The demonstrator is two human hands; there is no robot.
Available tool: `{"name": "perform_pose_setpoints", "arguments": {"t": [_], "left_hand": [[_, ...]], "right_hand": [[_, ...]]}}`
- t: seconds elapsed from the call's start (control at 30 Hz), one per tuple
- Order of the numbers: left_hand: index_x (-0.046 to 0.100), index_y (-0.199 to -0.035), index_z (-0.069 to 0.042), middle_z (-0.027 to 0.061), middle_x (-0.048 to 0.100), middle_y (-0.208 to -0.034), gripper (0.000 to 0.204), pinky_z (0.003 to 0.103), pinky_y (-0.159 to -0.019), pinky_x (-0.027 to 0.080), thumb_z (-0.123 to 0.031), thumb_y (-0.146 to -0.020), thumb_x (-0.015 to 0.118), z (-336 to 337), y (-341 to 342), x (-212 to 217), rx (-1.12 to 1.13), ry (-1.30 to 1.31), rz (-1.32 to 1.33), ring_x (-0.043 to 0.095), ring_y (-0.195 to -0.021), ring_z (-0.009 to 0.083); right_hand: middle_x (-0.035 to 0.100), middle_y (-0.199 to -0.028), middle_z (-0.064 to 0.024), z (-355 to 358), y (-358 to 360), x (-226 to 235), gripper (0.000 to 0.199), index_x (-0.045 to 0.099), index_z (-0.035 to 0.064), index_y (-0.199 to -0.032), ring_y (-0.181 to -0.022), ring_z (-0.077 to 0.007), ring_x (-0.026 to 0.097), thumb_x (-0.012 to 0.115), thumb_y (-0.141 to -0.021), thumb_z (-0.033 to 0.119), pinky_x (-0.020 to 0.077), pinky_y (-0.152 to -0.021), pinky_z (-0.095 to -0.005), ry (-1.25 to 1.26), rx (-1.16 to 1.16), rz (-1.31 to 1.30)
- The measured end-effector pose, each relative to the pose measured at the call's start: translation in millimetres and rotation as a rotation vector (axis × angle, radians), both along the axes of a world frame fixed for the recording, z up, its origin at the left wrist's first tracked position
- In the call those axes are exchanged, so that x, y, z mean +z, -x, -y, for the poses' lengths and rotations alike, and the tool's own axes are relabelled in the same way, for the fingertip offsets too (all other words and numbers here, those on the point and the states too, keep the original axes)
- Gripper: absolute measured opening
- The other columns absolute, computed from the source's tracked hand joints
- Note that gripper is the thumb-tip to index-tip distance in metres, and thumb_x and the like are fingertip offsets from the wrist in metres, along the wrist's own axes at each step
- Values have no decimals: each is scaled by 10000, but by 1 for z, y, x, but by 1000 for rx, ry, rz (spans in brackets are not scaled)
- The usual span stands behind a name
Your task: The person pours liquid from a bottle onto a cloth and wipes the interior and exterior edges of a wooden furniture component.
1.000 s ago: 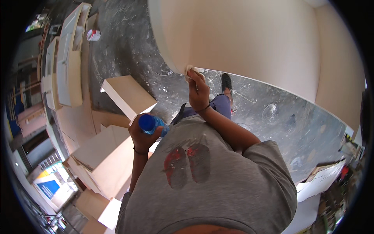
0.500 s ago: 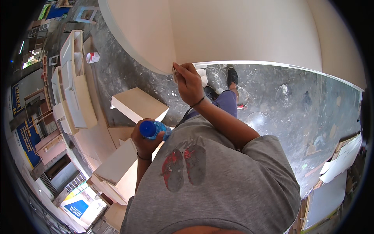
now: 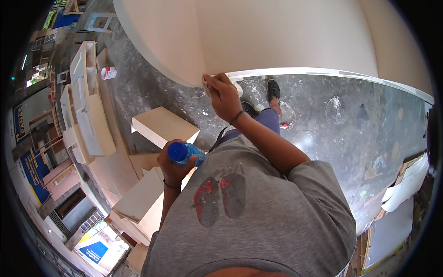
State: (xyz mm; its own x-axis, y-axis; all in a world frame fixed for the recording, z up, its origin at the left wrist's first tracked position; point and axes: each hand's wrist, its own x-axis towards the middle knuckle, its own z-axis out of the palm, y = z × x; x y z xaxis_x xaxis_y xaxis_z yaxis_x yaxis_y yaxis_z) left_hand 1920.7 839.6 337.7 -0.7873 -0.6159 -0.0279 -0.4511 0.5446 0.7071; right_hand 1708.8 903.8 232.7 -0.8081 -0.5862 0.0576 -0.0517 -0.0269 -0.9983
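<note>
A clear blue plastic bottle (image 3: 197, 154) with a dark blue cap (image 3: 177, 151) is held upright against my shirt. My left hand (image 3: 170, 169) is wrapped around it. My right hand (image 3: 225, 100) pinches a thin pale pad (image 3: 206, 87), perhaps a folded cloth or sandpaper; its kind is unclear. The pad rests at the lower corner of a large cream-coloured cabinet (image 3: 286, 37), where the curved side edge meets the white front edge (image 3: 295, 71). Just behind my right fingers, a white lump (image 3: 238, 88) is partly hidden.
A wooden box (image 3: 168, 124) lies on the stained concrete floor (image 3: 318, 111) to the left. Farther left are unfinished cabinet frames (image 3: 94, 115) and a red-and-white can (image 3: 108, 73). A grey-topped box (image 3: 138, 196) stands by my left arm. Boards (image 3: 392, 231) lean at the right.
The whole view has shifted slightly. My right hand and the pad stay at the cabinet's edge with barely any movement, and my left hand keeps the bottle.
</note>
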Motion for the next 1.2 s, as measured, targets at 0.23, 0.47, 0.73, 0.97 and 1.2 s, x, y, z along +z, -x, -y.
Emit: {"name": "perform_pose_setpoints", "arguments": {"t": [0.23,0.47,0.73,0.97,1.2], "left_hand": [[623,-966,18,107,664,-853,564,321,-707,530,-399,-660,847,1,4,-1,15,-22,-105,659,-777,201],[621,-966,26,111,665,-863,573,324,-707,531,-403,-660,847,3,-5,-3,39,-45,-110,659,-789,198],[617,-966,29,107,665,-866,585,320,-710,527,-423,-670,840,4,-21,-4,103,-62,-111,653,-789,194],[617,-966,16,101,665,-864,573,322,-719,523,-424,-673,838,14,-33,-12,159,-102,-131,652,-794,197],[577,-1060,17,102,620,-963,589,360,-778,519,-372,-700,837,19,-63,-48,231,-342,-285,607,-876,213]], "right_hand": [[583,-906,-156,-2,-14,-14,268,636,27,-1145,-835,-294,605,533,-899,44,469,-750,-341,-1,-27,22],[589,-919,-175,5,-20,-14,260,638,15,-1129,-837,-328,602,527,-901,76,469,-754,-372,-47,-122,-6],[590,-931,-170,6,-29,-20,295,619,26,-1173,-852,-320,607,541,-890,52,472,-762,-362,-34,-125,53],[591,-955,-153,2,-29,-14,301,615,-7,-1163,-882,-277,611,537,-873,-23,475,-790,-325,-79,-88,27],[554,-954,-170,9,-34,-24,329,621,28,-1142,-919,-328,574,511,-839,-37,466,-821,-369,-58,-67,-84]]}}
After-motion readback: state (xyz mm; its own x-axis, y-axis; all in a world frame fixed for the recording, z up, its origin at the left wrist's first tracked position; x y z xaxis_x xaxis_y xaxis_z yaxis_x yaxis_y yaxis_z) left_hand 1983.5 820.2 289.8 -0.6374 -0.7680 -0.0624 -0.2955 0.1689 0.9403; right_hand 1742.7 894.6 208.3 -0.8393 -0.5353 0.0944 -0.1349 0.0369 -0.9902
